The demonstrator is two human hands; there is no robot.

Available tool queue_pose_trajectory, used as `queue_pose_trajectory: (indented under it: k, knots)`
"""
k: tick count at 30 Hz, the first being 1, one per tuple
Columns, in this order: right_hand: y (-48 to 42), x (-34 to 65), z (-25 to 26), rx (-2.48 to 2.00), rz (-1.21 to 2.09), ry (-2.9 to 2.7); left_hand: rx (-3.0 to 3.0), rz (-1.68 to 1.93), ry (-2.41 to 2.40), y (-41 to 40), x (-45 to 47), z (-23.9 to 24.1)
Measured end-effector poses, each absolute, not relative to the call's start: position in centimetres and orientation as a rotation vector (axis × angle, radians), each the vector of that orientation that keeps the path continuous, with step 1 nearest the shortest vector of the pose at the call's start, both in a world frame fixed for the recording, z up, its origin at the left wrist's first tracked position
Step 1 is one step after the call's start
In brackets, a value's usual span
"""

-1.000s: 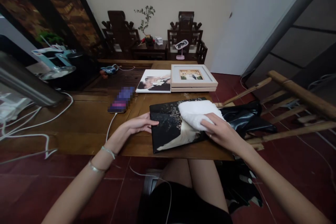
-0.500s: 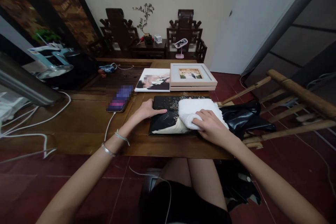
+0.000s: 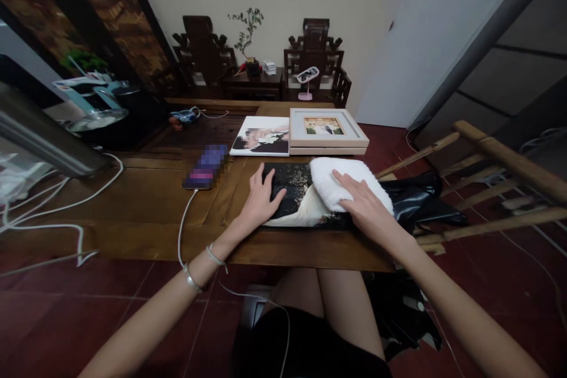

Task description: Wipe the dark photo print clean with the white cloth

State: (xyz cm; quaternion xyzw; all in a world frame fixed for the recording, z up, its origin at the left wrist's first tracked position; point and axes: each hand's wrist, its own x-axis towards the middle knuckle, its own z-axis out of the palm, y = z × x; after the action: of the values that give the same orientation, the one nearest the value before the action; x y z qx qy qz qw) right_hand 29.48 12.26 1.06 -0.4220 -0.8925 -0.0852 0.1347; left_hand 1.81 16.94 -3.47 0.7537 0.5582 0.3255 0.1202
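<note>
A dark photo panel (image 3: 287, 198) with a pale dress pictured on it lies flat on the wooden table in front of me. My left hand (image 3: 261, 198) rests on its left edge, fingers spread and open. On the panel's right part is a folded white fluffy towel (image 3: 325, 180), which covers that side of the picture. My right hand (image 3: 365, 204) grips the towel's near right part from above, its fingers lying across the cloth.
Behind the panel lie a white-edged photo print (image 3: 261, 136) and stacked pale photo frames (image 3: 328, 133). A phone (image 3: 206, 166) on a white cable is to the left. Right of the table stand a bamboo chair (image 3: 509, 159) and a black bag (image 3: 420, 198).
The towel and my right hand have shifted slightly right and away from me. My left hand has moved right and nearer, its fingers now more spread on the panel's edge.
</note>
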Motion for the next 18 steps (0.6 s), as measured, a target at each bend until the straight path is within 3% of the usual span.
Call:
queue_pose_trajectory:
  k: [8, 18]
  knots:
    - [13.6, 29.3, -0.5, -1.166, -0.272, -2.675, 2.280, 0.890, 1.469, 17.8, 1.2, -3.8]
    - [15.4, 30.4, 1.7, -1.252, -0.319, -2.543, 2.250, 0.883, 1.464, 17.7, 0.5, -4.0]
